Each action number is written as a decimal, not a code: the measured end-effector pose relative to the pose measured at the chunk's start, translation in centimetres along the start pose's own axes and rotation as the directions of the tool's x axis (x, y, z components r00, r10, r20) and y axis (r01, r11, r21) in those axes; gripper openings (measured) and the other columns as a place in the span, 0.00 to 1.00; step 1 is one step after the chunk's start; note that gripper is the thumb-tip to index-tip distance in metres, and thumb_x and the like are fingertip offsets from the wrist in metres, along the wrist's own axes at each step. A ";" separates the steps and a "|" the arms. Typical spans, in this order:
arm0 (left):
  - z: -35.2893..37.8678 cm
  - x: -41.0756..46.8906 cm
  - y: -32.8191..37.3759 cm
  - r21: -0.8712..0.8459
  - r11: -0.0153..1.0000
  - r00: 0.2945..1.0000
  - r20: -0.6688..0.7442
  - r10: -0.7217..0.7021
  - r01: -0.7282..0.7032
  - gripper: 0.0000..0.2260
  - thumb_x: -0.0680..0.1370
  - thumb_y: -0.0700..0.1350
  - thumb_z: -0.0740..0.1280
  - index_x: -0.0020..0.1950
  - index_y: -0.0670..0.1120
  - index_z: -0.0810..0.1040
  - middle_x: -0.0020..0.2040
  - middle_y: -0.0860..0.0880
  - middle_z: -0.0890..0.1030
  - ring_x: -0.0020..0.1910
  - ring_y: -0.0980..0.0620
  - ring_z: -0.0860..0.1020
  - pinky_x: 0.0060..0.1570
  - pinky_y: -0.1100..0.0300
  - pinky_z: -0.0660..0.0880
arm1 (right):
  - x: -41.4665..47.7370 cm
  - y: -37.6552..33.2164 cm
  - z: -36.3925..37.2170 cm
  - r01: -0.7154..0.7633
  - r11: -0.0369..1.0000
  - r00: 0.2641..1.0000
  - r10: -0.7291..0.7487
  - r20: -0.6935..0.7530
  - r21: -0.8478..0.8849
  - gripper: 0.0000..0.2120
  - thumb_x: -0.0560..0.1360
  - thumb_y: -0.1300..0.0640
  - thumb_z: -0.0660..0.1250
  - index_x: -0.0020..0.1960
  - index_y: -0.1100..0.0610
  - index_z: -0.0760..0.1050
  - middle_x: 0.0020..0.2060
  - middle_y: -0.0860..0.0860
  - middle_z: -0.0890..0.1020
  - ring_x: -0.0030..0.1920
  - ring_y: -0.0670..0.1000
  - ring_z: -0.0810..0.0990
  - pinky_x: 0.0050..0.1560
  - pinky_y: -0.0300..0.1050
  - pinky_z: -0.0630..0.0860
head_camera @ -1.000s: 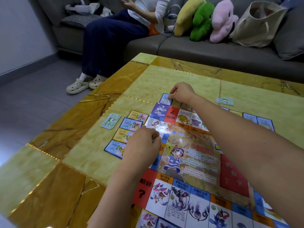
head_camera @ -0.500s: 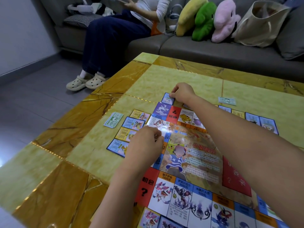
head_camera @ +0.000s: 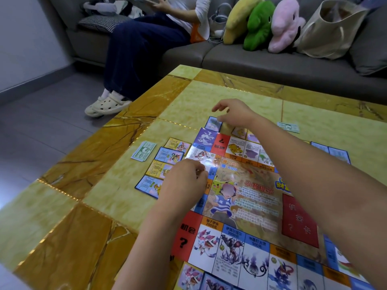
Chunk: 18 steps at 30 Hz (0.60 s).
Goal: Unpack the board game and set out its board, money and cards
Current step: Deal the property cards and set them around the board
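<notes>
The game board [head_camera: 251, 197] lies flat on the yellow marble table [head_camera: 117, 201]. My left hand [head_camera: 184, 181] rests over the board's left edge with its fingers curled; whether it holds anything is hidden. My right hand [head_camera: 234, 114] hovers open just above a blue card [head_camera: 213, 123] at the board's far left corner. A column of cards [head_camera: 165, 162] lines the board's left side, and more cards [head_camera: 328, 150] lie along the far side. A green banknote stack [head_camera: 144, 151] sits left of the cards. Another banknote [head_camera: 288, 127] lies beyond my right forearm.
A person [head_camera: 142, 49] sits on the grey sofa [head_camera: 251, 57] behind the table, feet in white clogs [head_camera: 106, 104] near the table's far left corner. Three plush toys [head_camera: 259, 24] and a canvas tote bag [head_camera: 328, 28] rest on the sofa.
My right hand has let go of the blue card at the far corner, lifted off it and spread its fingers. My left hand has stayed in place. The camera has tilted slightly.
</notes>
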<state>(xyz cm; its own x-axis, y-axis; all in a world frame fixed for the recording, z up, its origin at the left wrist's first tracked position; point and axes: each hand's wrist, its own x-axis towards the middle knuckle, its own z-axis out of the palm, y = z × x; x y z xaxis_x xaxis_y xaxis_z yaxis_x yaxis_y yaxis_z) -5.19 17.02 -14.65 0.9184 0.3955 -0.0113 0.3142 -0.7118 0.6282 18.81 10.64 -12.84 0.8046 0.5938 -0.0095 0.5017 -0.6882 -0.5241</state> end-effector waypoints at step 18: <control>-0.1 0.0 0.3 0.023 0.999 0.999 0.022 -0.025 0.025 0.14 0.81 0.47 0.60 0.63 0.47 0.78 0.63 0.50 0.79 0.58 0.51 0.77 0.53 0.59 0.73 | -1.4 0.0 -0.2 0.148 0.983 0.977 -0.128 0.171 -0.109 0.18 0.77 0.62 0.65 0.66 0.52 0.75 0.68 0.52 0.73 0.66 0.53 0.71 0.56 0.43 0.70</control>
<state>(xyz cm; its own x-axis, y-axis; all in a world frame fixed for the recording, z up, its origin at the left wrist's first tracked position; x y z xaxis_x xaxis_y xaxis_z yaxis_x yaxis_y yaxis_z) -5.13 16.86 -14.38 0.9152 0.4006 -0.0442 0.3424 -0.7148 0.6098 17.76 9.71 -12.70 0.6670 0.7399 -0.0878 0.6472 -0.6337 -0.4238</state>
